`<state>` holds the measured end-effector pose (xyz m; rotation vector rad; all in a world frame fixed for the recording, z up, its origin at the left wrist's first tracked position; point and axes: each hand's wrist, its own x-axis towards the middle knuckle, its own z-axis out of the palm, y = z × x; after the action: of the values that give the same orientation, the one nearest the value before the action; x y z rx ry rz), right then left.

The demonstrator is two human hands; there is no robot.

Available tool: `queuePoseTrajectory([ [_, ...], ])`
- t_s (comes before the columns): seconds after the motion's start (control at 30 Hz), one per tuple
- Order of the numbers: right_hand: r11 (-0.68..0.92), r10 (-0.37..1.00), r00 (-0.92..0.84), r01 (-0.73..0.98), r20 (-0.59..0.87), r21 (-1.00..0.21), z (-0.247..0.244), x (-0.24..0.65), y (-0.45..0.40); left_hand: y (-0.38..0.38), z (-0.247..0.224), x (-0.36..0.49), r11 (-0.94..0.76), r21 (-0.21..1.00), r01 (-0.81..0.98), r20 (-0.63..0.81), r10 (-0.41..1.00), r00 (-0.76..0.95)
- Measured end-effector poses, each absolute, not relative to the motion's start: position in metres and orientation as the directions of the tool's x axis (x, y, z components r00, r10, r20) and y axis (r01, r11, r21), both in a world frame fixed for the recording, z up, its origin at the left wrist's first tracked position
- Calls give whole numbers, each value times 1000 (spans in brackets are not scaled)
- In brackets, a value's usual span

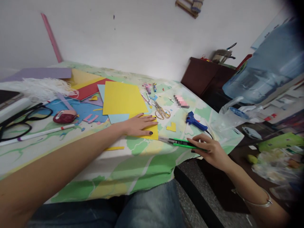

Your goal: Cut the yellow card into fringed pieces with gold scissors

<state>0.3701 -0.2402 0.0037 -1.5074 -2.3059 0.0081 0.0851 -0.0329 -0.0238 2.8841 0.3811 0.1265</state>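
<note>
My left hand lies flat with fingers spread on a yellow sheet of paper near the front edge of the table. In my right hand is a green utility knife, its blade pointing left. The blade tip reaches the right edge of that yellow sheet; I cannot tell whether it touches. Another yellow sheet lies just behind, over light blue paper. A thin yellow strip rests in front of my left wrist. To the right of the sheet is a small yellow scrap.
Gold-handled scissors and a blue glue gun lie on the patterned tablecloth. At the left are black glasses, a dark red object, white string and coloured paper. A large water bottle stands at the right.
</note>
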Motion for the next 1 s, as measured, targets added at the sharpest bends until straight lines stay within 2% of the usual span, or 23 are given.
queuePoseTrajectory([
  [1.0, 472, 856, -401, 864, 326, -178, 3, 358, -257, -36, -18, 86, -940, 175, 291, 7, 297, 955],
])
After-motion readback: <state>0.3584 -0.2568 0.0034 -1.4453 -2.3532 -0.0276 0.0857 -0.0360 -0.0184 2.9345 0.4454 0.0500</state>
